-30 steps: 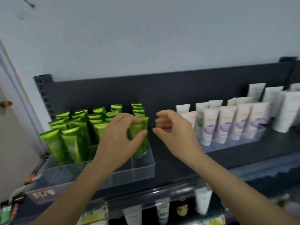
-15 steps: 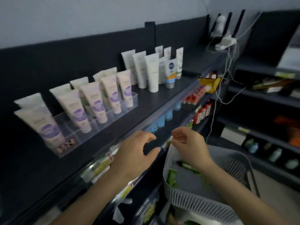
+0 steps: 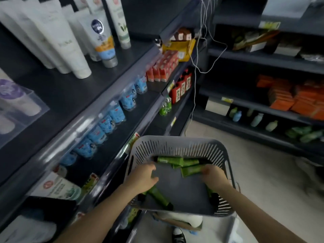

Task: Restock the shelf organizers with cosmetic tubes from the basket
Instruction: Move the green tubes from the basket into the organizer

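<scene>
Both hands inside grey basket (image 3: 177, 146); left hand (image 3: 142, 178) loosely curled above basket floor, holding nothing; right hand (image 3: 213, 176) meets end of green tube (image 3: 192, 170), motion blur, can't tell if gripped; other tubes (image 3: 168, 159) along far wall.

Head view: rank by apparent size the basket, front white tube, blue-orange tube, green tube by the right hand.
Basket
white tube
blue-orange tube
green tube
The middle two sit nearer the camera, so true rank against the green tube is unsure.

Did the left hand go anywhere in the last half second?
Yes. The left hand went right, from the shelf edge beside the basket into it, above a green tube.
</scene>
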Action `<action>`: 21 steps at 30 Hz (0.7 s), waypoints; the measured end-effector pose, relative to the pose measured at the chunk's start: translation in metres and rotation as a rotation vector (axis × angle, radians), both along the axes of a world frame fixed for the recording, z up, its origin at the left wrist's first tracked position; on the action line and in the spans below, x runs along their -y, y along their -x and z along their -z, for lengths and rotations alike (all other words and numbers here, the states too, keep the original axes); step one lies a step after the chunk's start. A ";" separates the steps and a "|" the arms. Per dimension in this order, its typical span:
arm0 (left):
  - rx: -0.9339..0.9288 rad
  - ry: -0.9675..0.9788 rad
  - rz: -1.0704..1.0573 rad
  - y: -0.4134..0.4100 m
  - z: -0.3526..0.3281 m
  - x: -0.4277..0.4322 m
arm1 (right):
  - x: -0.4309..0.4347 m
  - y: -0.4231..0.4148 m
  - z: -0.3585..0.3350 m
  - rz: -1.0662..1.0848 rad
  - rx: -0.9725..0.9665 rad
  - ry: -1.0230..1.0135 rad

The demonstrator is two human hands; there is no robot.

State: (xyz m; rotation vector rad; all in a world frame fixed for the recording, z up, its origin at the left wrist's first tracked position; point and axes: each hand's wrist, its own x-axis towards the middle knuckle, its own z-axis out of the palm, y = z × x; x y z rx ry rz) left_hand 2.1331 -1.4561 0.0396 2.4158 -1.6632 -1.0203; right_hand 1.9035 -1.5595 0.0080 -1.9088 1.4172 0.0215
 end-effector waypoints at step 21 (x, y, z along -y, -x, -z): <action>-0.428 -0.508 -0.906 0.033 0.166 0.046 | 0.074 -0.039 0.146 -0.567 -0.631 0.177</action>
